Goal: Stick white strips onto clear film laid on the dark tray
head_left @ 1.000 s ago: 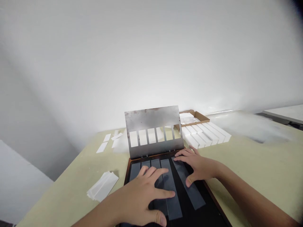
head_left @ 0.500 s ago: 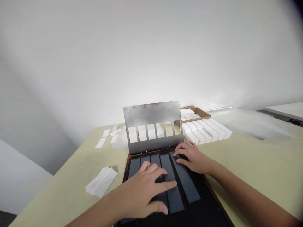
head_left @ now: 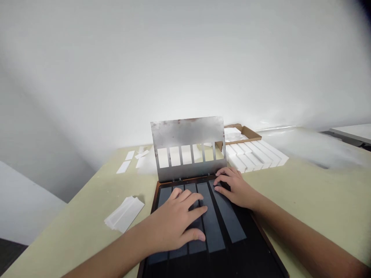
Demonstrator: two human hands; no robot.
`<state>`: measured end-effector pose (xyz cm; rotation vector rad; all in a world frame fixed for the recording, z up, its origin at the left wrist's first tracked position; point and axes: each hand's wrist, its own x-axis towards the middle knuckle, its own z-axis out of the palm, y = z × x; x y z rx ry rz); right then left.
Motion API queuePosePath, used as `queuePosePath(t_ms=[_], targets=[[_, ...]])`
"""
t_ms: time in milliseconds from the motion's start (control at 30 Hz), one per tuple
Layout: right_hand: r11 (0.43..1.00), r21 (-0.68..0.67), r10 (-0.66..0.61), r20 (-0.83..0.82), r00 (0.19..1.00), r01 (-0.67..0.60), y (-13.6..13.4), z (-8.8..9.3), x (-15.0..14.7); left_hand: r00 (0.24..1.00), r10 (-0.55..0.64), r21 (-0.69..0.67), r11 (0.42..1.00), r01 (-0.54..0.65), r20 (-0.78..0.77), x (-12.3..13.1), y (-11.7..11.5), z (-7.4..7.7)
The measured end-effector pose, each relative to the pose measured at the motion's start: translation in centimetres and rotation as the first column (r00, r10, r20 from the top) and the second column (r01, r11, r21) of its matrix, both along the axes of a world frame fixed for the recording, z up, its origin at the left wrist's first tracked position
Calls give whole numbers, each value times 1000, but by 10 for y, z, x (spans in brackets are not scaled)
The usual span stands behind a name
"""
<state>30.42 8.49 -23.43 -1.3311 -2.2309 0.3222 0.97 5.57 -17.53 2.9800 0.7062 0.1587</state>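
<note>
A black tray with a brown rim lies in front of me, holding several dark blue-grey strips side by side. The rightmost strip lies slanted, with a wedge-shaped gap between it and the strip to its left. My right hand has its curled fingertips and thumb on the far end of that slanted strip. With fingers spread, my left hand hovers over or rests on the middle strips; contact cannot be made out. Hinged at the tray's far edge, a metal plate with rectangular cut-outs stands raised.
A pile of white slips lies left of the tray, and more white pieces are further back. Behind on the right are white blocks in rows, a cardboard box and clear plastic sheeting. A wall rises behind the table.
My left hand's fingers have drawn slightly back to the left, uncovering more of the strips. My right hand stays at the slanted strip's far end. The whole view has shifted slightly.
</note>
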Motion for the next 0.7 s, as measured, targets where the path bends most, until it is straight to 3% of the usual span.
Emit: queuePosePath(t_ms=[700], targets=[[997,-3,-74,-32,997,74,-3,1,-5,999,40,29,999,-39,-20,1,3,-2]])
